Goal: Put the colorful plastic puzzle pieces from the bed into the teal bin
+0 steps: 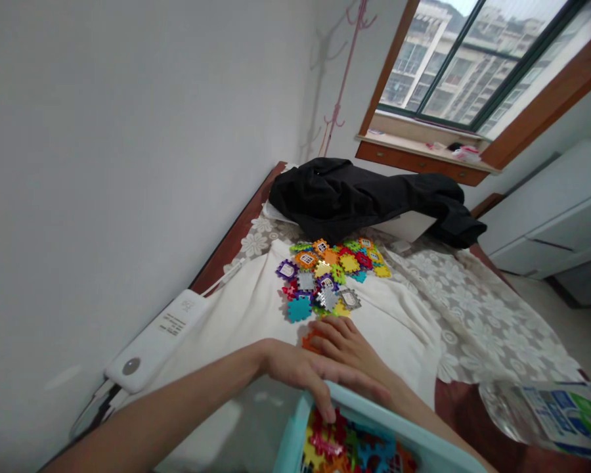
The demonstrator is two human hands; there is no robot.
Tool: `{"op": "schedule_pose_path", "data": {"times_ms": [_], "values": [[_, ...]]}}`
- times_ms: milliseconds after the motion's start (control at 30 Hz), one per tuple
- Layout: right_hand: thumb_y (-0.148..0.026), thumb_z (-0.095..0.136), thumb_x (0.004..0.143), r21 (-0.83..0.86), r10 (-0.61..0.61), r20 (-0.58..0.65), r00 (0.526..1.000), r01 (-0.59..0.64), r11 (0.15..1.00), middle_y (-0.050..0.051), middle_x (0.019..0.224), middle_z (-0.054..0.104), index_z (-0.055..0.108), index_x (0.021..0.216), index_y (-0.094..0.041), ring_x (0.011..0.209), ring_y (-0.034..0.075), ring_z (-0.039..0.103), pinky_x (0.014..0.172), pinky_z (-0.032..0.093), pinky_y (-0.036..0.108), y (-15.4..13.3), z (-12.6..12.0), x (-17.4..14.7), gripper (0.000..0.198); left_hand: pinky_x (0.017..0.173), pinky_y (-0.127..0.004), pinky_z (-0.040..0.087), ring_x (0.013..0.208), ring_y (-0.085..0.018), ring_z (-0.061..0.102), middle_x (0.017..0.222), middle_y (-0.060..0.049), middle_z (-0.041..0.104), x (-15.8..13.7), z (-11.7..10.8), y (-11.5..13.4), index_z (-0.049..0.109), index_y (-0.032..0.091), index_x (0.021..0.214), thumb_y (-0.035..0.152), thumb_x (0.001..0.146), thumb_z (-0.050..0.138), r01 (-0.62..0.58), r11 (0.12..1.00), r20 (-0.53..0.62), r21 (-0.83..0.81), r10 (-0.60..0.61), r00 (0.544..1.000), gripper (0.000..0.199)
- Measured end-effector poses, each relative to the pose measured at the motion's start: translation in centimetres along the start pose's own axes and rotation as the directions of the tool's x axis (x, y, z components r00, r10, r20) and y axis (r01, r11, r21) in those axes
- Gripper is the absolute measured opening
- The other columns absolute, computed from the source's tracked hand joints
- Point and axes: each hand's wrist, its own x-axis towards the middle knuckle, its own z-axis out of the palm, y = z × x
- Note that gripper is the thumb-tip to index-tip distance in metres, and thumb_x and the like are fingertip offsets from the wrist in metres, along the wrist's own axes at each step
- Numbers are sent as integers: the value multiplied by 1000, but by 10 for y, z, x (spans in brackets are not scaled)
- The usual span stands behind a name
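Note:
A pale blue plastic bin (298, 433) stands close in front of me, with colourful interlocking plastic tiles (329, 441) inside. My left hand (305, 371) grips its far rim, thumb inside and fingers outside, crossing over my right forearm. Beyond the bin, my right hand (342, 338) lies palm down with fingers stretched over an orange tile (311, 341) on the white cloth (246, 328); its thumb is hidden. Just past those fingertips spreads a loose pile of similar tiles (325, 269) in many colours, some with window shapes.
Black clothing (364, 194) lies behind the pile on a floral-patterned cover (492, 309). Along the wall at left rests a white power strip or adapter (157, 341) with cables. A clear plastic bottle (546, 417) lies at lower right. A pink coat stand (345, 79) rises near the window.

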Motion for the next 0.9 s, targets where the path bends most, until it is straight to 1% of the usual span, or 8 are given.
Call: {"op": "schedule_pose_path", "data": {"times_ms": [100,200,267,367,433,633,733,900], "values": [[-27,64,100,-70,71,-26,997,-73,995,11,144,62,60,126,-22,136,35,48,109,46,55,0,6,-3,27,122,-36,31,157,-30,29,161,2,45,0,-1,-2,37,27,161,25,76,77,1,999,34,-42,0,999,95],[-24,58,102,-26,193,-78,978,-196,980,13,143,61,57,127,-20,136,34,47,108,45,55,7,-2,-8,26,122,-34,31,157,-28,28,164,3,41,0,0,-4,35,26,162,24,76,76,-2,994,49,-110,7,999,95],[-28,57,101,29,244,-87,966,-242,970,15,147,56,54,129,-19,137,35,45,110,43,57,12,-8,-10,29,123,-34,31,157,-29,28,164,3,41,0,0,-4,35,26,162,23,76,76,-2,992,52,-129,9,999,96],[-43,63,97,96,245,-86,966,-236,967,19,156,47,49,131,-18,142,39,39,113,39,62,16,-11,-10,44,125,-34,25,158,-29,26,165,2,41,1,-1,-2,36,24,162,22,75,77,2,995,47,-99,2,999,95],[-46,66,93,111,250,-98,963,-239,965,20,157,44,48,132,-18,142,40,39,113,38,64,15,-10,-10,51,126,-33,24,158,-29,25,165,1,42,1,-2,-1,35,24,162,22,75,77,24,994,52,-103,-19,998,97],[-32,67,90,117,313,-101,944,-301,946,16,150,51,43,147,-19,136,37,44,110,42,58,14,-10,-8,63,125,-34,28,157,-30,28,165,0,42,0,-1,-4,34,25,163,22,73,78,94,974,56,-207,-84,995,100],[-28,68,88,109,318,-107,942,-306,946,15,146,54,49,144,-21,132,37,46,108,43,57,20,-13,-8,59,125,-36,28,157,-31,29,164,0,44,-1,0,-5,37,26,162,22,73,78,95,972,37,-215,-89,995,98],[-28,68,87,117,309,-116,944,-296,948,14,139,61,58,135,-21,126,36,51,106,45,56,28,-14,-9,49,125,-38,29,155,-30,32,162,1,47,-2,-1,-7,39,28,161,20,73,78,111,971,33,-209,-107,994,96]]}}
